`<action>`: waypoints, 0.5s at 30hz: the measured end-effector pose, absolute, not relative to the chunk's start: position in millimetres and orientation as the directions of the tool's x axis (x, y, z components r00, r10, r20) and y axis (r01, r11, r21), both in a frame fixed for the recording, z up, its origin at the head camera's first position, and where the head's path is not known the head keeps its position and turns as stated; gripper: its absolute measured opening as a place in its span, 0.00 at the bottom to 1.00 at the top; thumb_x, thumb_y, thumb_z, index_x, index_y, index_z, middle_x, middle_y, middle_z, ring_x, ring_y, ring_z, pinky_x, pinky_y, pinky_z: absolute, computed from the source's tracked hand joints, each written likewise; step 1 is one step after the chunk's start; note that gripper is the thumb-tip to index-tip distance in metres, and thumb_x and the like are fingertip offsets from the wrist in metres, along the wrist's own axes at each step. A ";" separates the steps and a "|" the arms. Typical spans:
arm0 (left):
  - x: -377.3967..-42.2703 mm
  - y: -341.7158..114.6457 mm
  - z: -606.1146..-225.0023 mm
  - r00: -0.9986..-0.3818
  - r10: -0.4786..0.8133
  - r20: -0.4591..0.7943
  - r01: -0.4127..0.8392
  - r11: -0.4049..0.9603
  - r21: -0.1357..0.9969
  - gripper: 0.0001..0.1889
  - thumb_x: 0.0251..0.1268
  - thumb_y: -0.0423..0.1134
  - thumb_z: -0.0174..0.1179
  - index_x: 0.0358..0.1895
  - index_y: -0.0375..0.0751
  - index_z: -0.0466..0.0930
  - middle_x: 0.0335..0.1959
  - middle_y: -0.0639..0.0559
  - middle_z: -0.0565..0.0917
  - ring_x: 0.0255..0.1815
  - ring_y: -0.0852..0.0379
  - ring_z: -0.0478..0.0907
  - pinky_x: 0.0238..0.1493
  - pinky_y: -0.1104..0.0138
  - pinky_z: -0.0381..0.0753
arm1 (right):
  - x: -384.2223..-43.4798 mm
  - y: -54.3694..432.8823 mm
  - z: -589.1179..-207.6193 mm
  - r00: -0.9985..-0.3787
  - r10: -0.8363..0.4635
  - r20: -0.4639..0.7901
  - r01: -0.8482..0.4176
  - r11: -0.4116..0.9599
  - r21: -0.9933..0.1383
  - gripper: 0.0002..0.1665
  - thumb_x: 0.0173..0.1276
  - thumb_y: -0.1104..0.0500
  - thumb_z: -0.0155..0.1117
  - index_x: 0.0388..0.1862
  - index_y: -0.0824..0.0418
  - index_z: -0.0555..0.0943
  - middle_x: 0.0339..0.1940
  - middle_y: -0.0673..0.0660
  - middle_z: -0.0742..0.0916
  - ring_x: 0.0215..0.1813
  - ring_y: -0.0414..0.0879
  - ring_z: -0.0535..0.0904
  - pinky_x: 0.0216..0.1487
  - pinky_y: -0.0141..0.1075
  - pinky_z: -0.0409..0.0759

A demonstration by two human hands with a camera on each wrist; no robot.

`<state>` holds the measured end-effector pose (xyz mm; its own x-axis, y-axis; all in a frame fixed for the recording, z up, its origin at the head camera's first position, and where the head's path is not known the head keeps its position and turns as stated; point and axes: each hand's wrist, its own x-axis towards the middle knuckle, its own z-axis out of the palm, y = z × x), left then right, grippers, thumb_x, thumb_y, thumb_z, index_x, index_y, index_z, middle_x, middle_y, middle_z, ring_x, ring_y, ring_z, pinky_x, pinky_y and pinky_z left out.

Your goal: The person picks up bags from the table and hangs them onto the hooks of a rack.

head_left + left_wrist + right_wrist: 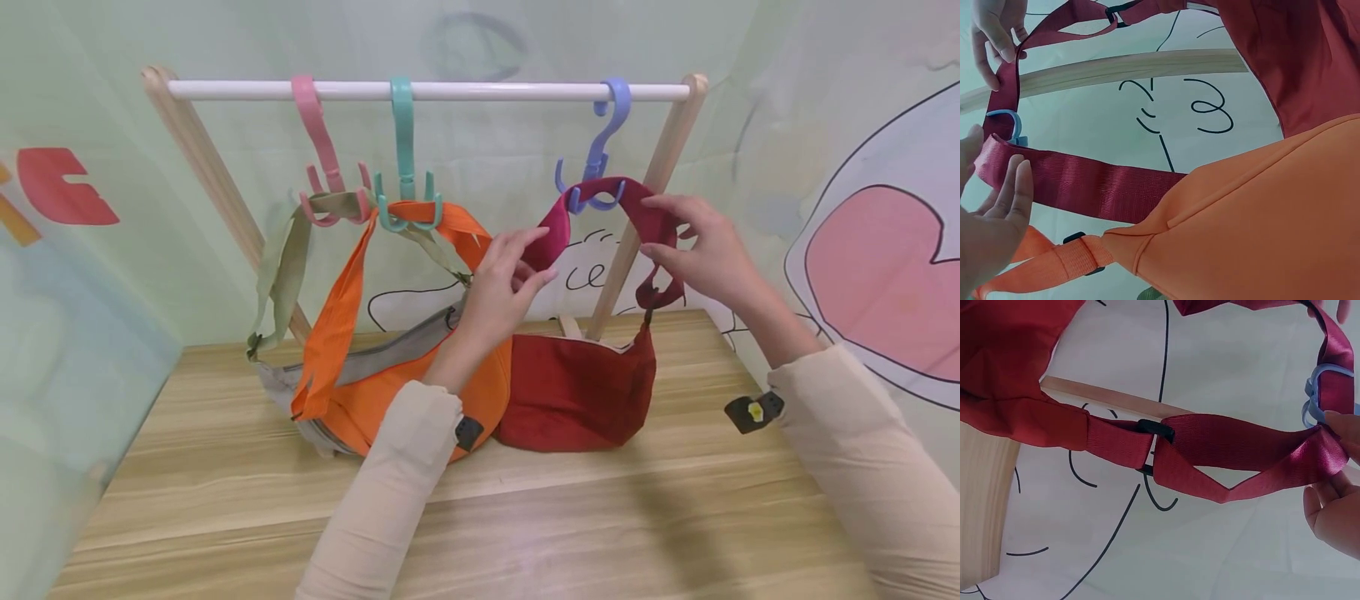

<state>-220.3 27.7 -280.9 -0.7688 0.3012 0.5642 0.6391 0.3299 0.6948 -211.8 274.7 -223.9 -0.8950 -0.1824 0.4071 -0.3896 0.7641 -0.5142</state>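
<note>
The dark red bag [577,392] sits on the table, its maroon strap [611,185] looped up over the lower prongs of the blue hook [596,162]. My left hand [498,283] holds the strap's left side, thumb and fingers on either side of the band. On the other side, my right hand [697,242] pinches the strap between thumb and fingers, folding it to a point in the right wrist view. Below that hand, a black buckle [1156,430] joins strap and bag. The orange bag [420,383] is nearest my left forearm, partly behind it.
A white rail [495,91] on wooden posts carries the hooks. The orange strap [337,321] hangs on a green hook [403,150], and a grey-green bag's strap [281,267] on a pink hook [318,133]. Orange and grey bags overlap on the wooden table [540,533].
</note>
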 end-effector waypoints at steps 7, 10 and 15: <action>-220.0 26.4 -285.6 -0.774 0.298 0.559 0.633 0.326 0.703 0.25 0.61 0.38 0.59 0.62 0.44 0.67 0.56 0.45 0.67 0.36 0.58 0.76 0.37 0.71 0.76 | -211.5 273.2 -226.6 -0.894 -0.189 0.406 -0.398 0.753 -0.525 0.30 0.60 0.66 0.63 0.62 0.62 0.69 0.47 0.62 0.76 0.44 0.50 0.69 0.44 0.38 0.66; -219.6 25.4 -288.0 -0.777 0.286 0.560 0.629 0.313 0.712 0.25 0.60 0.38 0.60 0.62 0.44 0.68 0.57 0.45 0.66 0.37 0.58 0.76 0.38 0.71 0.76 | -210.9 272.6 -227.2 -0.897 -0.186 0.401 -0.395 0.746 -0.536 0.31 0.60 0.66 0.63 0.63 0.62 0.68 0.49 0.63 0.75 0.45 0.51 0.69 0.45 0.40 0.66; -217.3 22.5 -291.0 -0.784 0.278 0.555 0.620 0.312 0.720 0.25 0.60 0.38 0.60 0.62 0.44 0.67 0.57 0.46 0.66 0.39 0.58 0.75 0.39 0.71 0.77 | -210.0 272.4 -228.4 -0.893 -0.194 0.405 -0.404 0.740 -0.538 0.31 0.60 0.66 0.62 0.63 0.62 0.68 0.50 0.63 0.75 0.47 0.52 0.70 0.45 0.41 0.66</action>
